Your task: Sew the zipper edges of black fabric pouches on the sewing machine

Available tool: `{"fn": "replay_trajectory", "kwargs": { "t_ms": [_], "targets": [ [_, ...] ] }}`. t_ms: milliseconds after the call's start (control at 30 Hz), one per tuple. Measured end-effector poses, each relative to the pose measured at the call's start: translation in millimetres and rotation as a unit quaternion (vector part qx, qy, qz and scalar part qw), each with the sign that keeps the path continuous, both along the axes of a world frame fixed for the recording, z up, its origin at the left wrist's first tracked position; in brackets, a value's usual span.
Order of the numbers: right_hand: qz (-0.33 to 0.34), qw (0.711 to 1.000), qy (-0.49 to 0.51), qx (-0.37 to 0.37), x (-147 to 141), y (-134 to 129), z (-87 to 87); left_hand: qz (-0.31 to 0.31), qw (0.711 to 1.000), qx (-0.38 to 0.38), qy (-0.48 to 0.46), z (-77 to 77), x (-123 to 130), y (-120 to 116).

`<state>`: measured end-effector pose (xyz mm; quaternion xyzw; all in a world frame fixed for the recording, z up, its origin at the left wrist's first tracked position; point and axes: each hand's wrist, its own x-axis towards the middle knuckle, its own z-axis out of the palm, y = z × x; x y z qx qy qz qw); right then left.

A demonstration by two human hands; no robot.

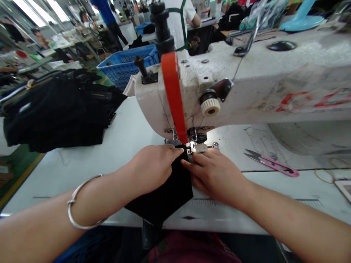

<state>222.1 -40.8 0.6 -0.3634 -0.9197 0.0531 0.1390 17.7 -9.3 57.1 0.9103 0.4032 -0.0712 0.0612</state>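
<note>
A black fabric piece (175,190) lies on the sewing machine bed, its near corner hanging over the table edge. My left hand (153,166) presses on it from above, fingers curled, with the index finger pointing at the presser foot (191,147). At the fabric's right edge, my right hand (216,175) has its fingertips bunched close to the foot, one of them touching the cloth. The white sewing machine (238,84) stands over both hands, an orange-red strip (173,91) running down its front. Its needle tip is hard to make out.
Pink-handled thread snips (271,163) lie right of my right hand. A pile of black garments (55,109) sits at the table's left. Beyond the machine are a blue plastic basket (128,64) and a person in a white shirt (177,22).
</note>
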Motion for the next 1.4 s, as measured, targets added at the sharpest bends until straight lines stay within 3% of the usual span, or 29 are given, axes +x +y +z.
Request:
{"fn": "replay_trajectory", "kwargs": {
  "t_ms": [300,467,600,700,800,867,1000,1067,1133,1233,1300,1333,1400],
  "targets": [
    [0.022,1.000,0.018,-0.002,4,-2,-1.1,-0.052,0.995,0.085,-0.020,-14.8,13,-20],
    [0.013,1.000,0.021,-0.007,2,-1,-5.9,-0.044,0.996,0.074,0.005,-18.6,16,-16],
    [0.010,1.000,0.026,-0.013,3,-2,-9.7,-0.002,0.999,0.028,-0.030,-10.8,15,-11],
    [0.011,0.999,0.037,-0.019,5,-4,-8.8,0.062,0.990,-0.015,-0.124,-1.7,-5,-16],
    [0.013,0.997,0.064,-0.030,6,-7,-7.8,0.221,0.958,0.037,-0.181,-3.0,-36,-32],
    [0.022,0.995,0.085,-0.042,6,-6,-10.0,0.319,0.927,0.067,-0.187,-13.3,-53,-44],
    [0.040,0.994,0.104,-0.022,3,-1,-20.3,0.397,0.882,0.002,-0.255,-41.0,-62,-52],
    [0.040,0.994,0.103,0.023,3,4,-25.6,0.421,0.825,-0.062,-0.372,-48.6,-54,-49],
    [0.026,0.992,0.105,0.060,3,9,-29.6,0.426,0.745,-0.141,-0.494,-49.9,-44,-44],
    [0.002,0.990,0.117,0.084,3,17,-34.0,0.437,0.553,-0.274,-0.655,-44.8,-32,-42],
    [-0.004,0.989,0.115,0.090,2,19,-36.5,0.445,0.427,-0.342,-0.709,-41.3,-25,-47],
    [-0.007,0.990,0.109,0.092,1,19,-37.4,0.450,0.385,-0.366,-0.718,-40.4,-22,-51],
    [-0.026,0.991,0.098,0.089,-1,17,-37.4,0.461,0.361,-0.393,-0.709,-40.9,-18,-60]
  ]
}}
